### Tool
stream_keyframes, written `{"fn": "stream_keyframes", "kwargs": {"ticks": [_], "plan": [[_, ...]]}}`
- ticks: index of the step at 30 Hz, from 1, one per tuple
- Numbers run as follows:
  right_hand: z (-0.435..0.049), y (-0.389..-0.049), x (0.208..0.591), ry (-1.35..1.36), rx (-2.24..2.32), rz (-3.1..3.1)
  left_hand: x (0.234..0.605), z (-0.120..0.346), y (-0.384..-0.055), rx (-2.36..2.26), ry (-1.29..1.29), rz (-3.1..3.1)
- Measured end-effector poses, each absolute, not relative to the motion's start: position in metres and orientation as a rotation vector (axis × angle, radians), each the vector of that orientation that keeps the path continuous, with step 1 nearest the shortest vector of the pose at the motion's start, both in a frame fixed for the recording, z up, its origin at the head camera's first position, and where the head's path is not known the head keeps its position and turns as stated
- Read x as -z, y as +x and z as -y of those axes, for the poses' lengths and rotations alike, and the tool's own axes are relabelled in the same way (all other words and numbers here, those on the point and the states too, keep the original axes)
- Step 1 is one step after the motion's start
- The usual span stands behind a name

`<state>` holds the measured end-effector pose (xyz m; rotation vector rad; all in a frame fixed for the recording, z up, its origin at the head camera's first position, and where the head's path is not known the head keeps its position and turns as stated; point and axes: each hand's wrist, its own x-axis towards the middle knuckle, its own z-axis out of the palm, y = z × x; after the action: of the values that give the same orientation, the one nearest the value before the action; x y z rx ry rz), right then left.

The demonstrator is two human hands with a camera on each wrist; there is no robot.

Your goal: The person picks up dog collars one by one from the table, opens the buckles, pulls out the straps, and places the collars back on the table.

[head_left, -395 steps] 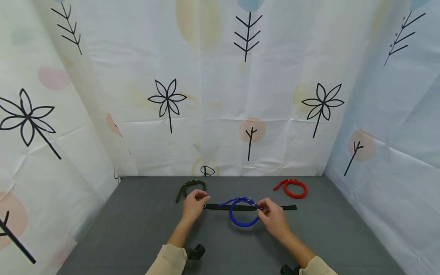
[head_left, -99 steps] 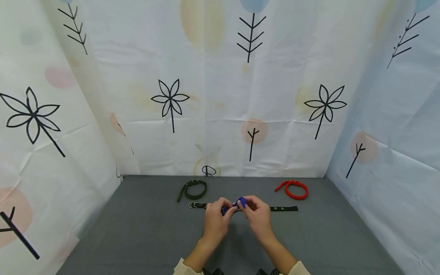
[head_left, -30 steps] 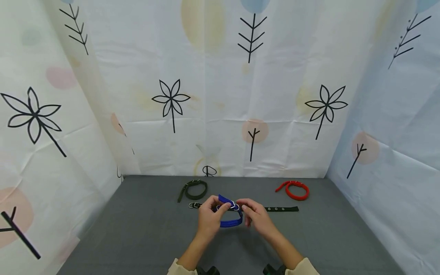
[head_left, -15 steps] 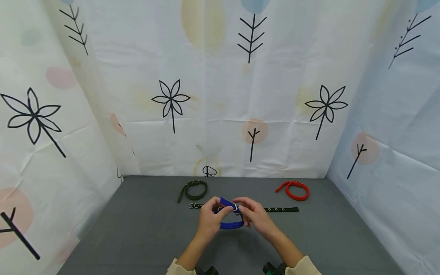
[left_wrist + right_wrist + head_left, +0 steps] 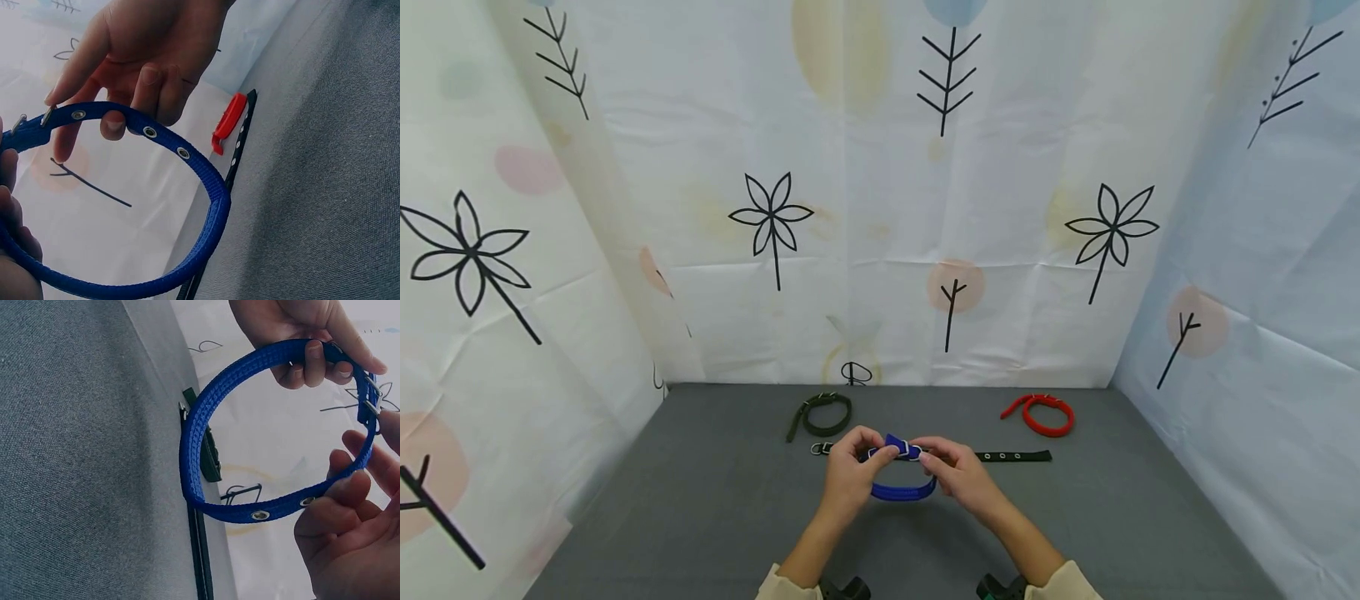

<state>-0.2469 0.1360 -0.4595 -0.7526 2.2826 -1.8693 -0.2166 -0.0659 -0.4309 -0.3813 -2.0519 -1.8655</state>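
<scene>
A blue pet collar [image 5: 902,493], closed into a loop through its metal buckle [image 5: 371,407], is held up between my two hands over the table. My left hand [image 5: 850,475] pinches the strap on the left side of the buckle, thumb in front. On the other side, my right hand [image 5: 962,475] grips the strap with thumb and fingers. The collar's short free tip [image 5: 893,441] points up beside the buckle. Metal eyelets [image 5: 150,132] show along the band in both wrist views. Behind the hands, a flat black collar [image 5: 1015,457] lies stretched out, its middle hidden.
On the grey table [image 5: 715,517], a dark green collar [image 5: 827,431] lies coiled at the back left. A red collar [image 5: 1048,432] lies coiled at the back right. Patterned white cloth [image 5: 880,208] stands behind and at both sides.
Earlier the collar hung from my right hand; later both hands bunched together at its buckle. Over the last second the hands drew slightly apart, and the loop turned and spread wider.
</scene>
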Motion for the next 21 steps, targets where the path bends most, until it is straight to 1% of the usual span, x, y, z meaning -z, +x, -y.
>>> {"fn": "stream_keyframes", "kwargs": {"ticks": [6,12,17,21], "plan": [[-0.136,-0.248,0.464,-0.865,1.881,-2.413,0.431,0.068,-0.217,1.872,-0.413,2.034],[-0.138,-0.247,0.464,-0.875,1.815,-2.552,0.432,0.071,-0.22,1.904,-0.509,2.028],[-0.136,-0.233,0.441,-0.929,1.77,-2.552,0.432,0.076,-0.223,1.953,-0.626,2.141],[-0.141,-0.238,0.445,-1.0,1.749,-2.482,0.428,0.081,-0.224,1.945,-0.718,2.261]]}}
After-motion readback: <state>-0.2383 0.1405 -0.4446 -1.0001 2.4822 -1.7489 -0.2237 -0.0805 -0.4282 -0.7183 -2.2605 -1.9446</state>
